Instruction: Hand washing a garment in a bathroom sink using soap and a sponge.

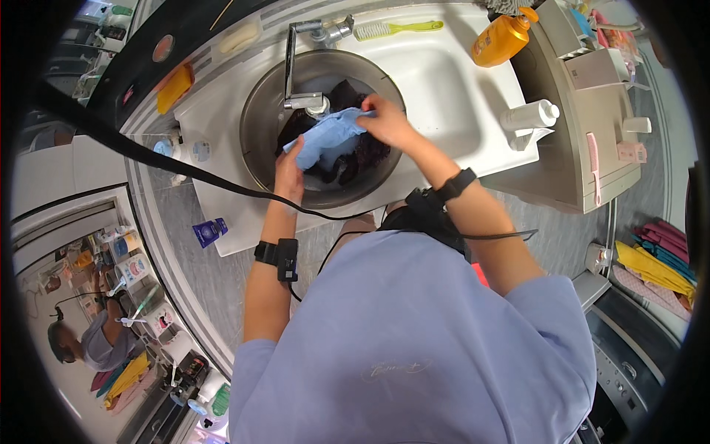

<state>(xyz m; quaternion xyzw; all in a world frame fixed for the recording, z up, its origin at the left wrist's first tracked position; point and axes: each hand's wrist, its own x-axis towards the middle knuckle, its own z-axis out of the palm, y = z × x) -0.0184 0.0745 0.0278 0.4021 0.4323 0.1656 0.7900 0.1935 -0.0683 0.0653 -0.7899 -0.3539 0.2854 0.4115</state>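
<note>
A light blue cloth (330,133) is stretched between my two hands, just under the faucet spout. My left hand (289,172) grips its lower left end, and my right hand (385,122) pinches its upper right end. Beneath it, a round stainless steel basin (258,119) holds cloudy water and dark fabric (374,150). The chrome faucet (304,101) reaches over the basin from behind, its white nozzle close to the blue cloth. Whether water is running from it I cannot tell.
The basin stands in a white sink (444,94). Around it are a green-handled brush (399,29), an orange pump bottle (501,40), a white bottle (530,115) and a purple tube (210,231). A black cable (222,186) crosses in front of the basin's left side. A cabinet (604,111) stands at right.
</note>
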